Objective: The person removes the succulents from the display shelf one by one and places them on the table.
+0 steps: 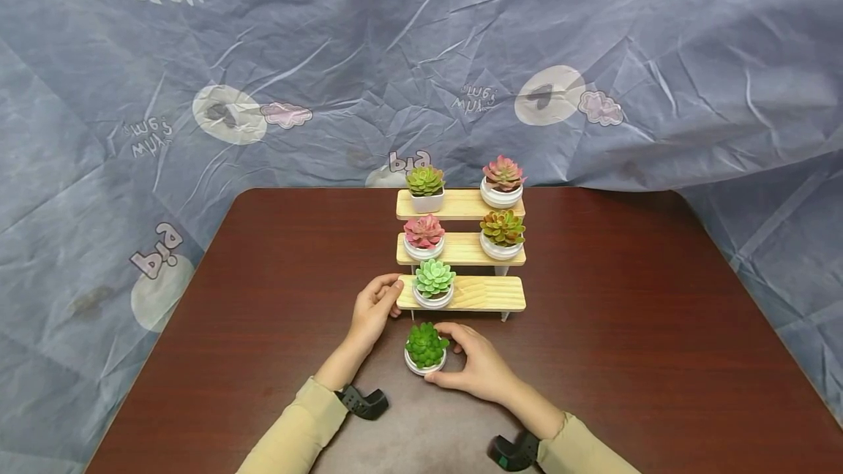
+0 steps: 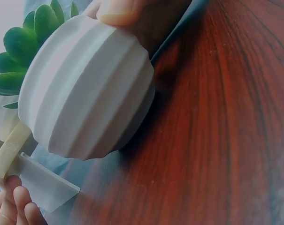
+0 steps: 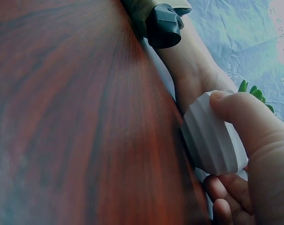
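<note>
A dark green artificial succulent point(image 1: 426, 346) in a round white pot stands on the table in front of a tiered wooden plant stand point(image 1: 490, 294). My right hand point(image 1: 481, 366) holds this pot, thumb on the near side and fingers on the far side. Close up in the right wrist view, the pot point(image 3: 212, 136) has ribbed sides, with the thumb pressed on its rim. My left hand point(image 1: 374, 309) grips the left end of the lowest board. In the left wrist view, curled fingers point(image 2: 22, 201) meet that board's edge beside a clear support leg.
A pale green succulent point(image 1: 433, 279) sits at the left of the lowest tier. Pink point(image 1: 424, 232) and olive-orange succulents point(image 1: 503, 228) share the middle one. On top are a green one point(image 1: 425, 181) and a pink-green one point(image 1: 503, 174). Blue printed cloth point(image 1: 395, 57) hangs behind the table point(image 1: 632, 328).
</note>
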A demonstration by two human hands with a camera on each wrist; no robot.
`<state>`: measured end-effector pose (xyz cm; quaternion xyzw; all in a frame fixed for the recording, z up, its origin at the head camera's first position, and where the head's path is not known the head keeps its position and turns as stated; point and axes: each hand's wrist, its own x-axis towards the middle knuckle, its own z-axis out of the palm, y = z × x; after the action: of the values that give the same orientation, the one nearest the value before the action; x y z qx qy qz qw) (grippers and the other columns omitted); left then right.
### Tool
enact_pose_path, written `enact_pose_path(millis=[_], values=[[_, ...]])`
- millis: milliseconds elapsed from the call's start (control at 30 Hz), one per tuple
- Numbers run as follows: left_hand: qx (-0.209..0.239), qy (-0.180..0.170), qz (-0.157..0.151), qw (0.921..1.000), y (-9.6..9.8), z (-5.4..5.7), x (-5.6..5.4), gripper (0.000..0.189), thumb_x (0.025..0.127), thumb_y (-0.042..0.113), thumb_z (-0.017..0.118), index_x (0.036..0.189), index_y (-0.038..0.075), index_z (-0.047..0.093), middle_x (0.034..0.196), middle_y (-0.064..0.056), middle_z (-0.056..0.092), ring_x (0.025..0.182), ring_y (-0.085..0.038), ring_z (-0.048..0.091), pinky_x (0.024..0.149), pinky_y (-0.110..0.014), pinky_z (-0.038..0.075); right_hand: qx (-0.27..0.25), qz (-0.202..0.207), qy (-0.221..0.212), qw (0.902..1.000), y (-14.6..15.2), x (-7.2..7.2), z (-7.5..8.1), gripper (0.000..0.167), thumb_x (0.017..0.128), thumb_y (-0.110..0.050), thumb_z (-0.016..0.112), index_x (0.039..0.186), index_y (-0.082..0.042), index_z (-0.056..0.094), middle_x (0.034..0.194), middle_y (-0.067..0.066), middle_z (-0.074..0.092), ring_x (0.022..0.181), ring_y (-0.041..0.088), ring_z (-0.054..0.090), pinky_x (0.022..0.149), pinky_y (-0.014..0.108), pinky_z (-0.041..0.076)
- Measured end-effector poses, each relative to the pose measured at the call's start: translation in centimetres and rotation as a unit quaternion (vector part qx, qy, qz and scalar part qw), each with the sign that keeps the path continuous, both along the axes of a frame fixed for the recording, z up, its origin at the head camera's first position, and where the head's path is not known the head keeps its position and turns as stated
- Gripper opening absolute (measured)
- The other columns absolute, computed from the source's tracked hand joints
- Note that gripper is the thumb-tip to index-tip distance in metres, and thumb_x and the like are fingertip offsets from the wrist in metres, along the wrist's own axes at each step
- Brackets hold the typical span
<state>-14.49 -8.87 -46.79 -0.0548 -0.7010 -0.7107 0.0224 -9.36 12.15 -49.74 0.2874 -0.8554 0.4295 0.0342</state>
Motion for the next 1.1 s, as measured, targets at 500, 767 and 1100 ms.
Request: enact_pose_path(millis=[500,767,1100], values=[[-0.005,0.002,-0.002,1.0000,-0.02,-0.03,-0.02,0.025,0.095,0.006,0.054,0.115,-0.009,0.058,0.062,-0.005,0.054,0.055,-0.016,0.053,0.053,-0.025,0.047,0.005,-0.007,-0.032,0.9994,-0.06,0.03,0.22,0.069,0.067,-0.048,0.082,0.124,-0.017,0.056,0.116,-0.009,0.059,0.094,0.006,0.053,0.074,0.024,0.048],[-0.002,0.000,-0.003,1.0000,-0.09,0.02,-0.06,0.026,0.096,0.007,0.054,0.115,-0.009,0.058,0.063,-0.004,0.054,0.055,-0.015,0.053,0.053,-0.024,0.047,-0.006,-0.002,-0.054,0.9985,-0.07,-0.05,0.38,0.074,0.065,-0.049,0.082,0.127,-0.022,0.052,0.114,-0.010,0.059,0.100,0.007,0.054,0.075,0.025,0.048],[-0.001,-0.004,-0.001,1.0000,-0.07,0.10,-0.04,0.026,0.095,0.007,0.055,0.115,-0.010,0.057,0.063,-0.004,0.054,0.055,-0.015,0.053,0.053,-0.025,0.047,-0.077,0.043,-0.087,0.9923,0.57,-0.32,0.88,0.055,0.084,-0.023,0.073,0.130,-0.005,0.049,0.124,0.004,0.056,0.103,0.020,0.058,0.076,0.031,0.049]])
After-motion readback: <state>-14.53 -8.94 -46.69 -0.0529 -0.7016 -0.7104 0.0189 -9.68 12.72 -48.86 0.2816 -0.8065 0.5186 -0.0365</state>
